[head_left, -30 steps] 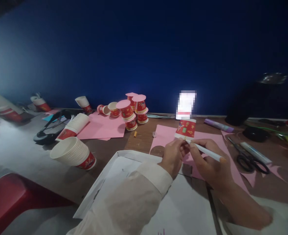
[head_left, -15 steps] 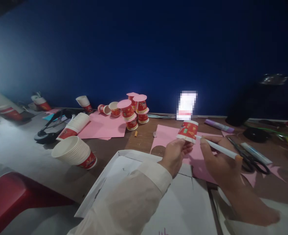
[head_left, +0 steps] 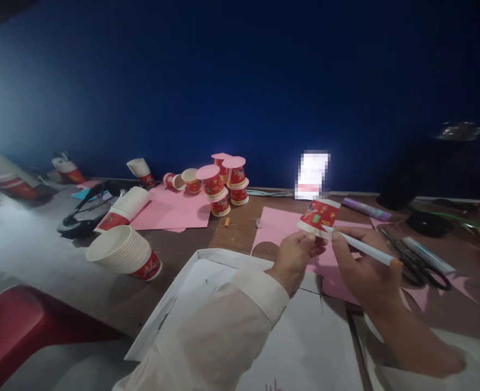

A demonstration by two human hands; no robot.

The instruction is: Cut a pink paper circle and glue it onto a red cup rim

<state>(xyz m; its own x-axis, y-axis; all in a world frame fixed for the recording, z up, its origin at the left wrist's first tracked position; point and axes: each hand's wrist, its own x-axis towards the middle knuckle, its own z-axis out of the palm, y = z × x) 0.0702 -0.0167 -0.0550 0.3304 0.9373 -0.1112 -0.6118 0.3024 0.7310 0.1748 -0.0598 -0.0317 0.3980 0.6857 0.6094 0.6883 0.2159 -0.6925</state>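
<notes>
In my left hand [head_left: 294, 259] is a red printed paper cup [head_left: 320, 215], pinched along its lower edge and tilted a little. A white pen with an orange end [head_left: 368, 248] lies in the closed fingers of my right hand [head_left: 372, 279]. The pen's tip is at the cup's lower edge; whether it touches, I cannot tell. Cut pink paper [head_left: 278, 222] spreads beneath both hands, and black-handled scissors [head_left: 417, 260] are just right of my right hand. Left of centre, red cups topped with pink paper discs [head_left: 209, 174] stand stacked two high.
A shallow white box lid [head_left: 223, 271] covers the near table. Nested paper cups [head_left: 121, 250] lie at left beside black headphones [head_left: 79, 222]. A purple tube [head_left: 366, 209], a clear glue stick [head_left: 427, 254] and a bright blurred screen [head_left: 312, 174] are farther right. A red chair [head_left: 15, 331] is lower left.
The red cup has turned and tilted in my left hand, shifting slightly right. My right hand stays almost in place with the pen near the cup's edge.
</notes>
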